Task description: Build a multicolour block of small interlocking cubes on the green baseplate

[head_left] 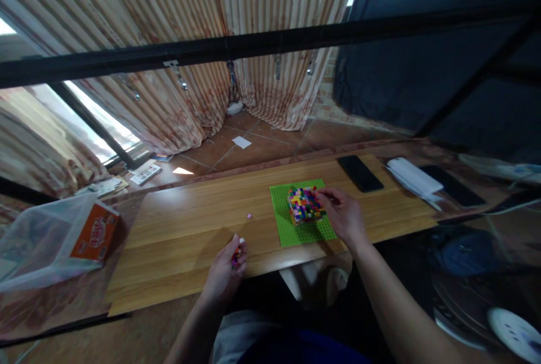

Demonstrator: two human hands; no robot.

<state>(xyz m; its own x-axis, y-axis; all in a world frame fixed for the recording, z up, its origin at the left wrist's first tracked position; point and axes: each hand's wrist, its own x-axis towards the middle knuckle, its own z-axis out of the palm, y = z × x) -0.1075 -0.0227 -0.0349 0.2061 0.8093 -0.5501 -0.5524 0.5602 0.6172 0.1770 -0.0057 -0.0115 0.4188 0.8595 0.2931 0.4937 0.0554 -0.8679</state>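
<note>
A multicoloured block of small toy bricks [305,206] stands on a green studded baseplate [287,234] on the wooden table. My right hand [344,217] reaches in from the right, thumb and finger pinched at the block's far right corner. Whatever sits between those fingertips is too small and covered to make out. Near the table's front edge, left of the baseplate, my left hand [226,268] is closed around several loose toy bricks [237,255] in mixed colours, a white one showing by the thumb. One pink brick [249,216] lies alone on the table between the left hand and the baseplate.
Behind the right hand lies a black phone [360,173] on the wooden table [181,223]. White folded papers [414,177] and a dark flat object [454,185] are at the far right. A translucent plastic bin [51,240] with an orange packet [95,232] stands left of the table.
</note>
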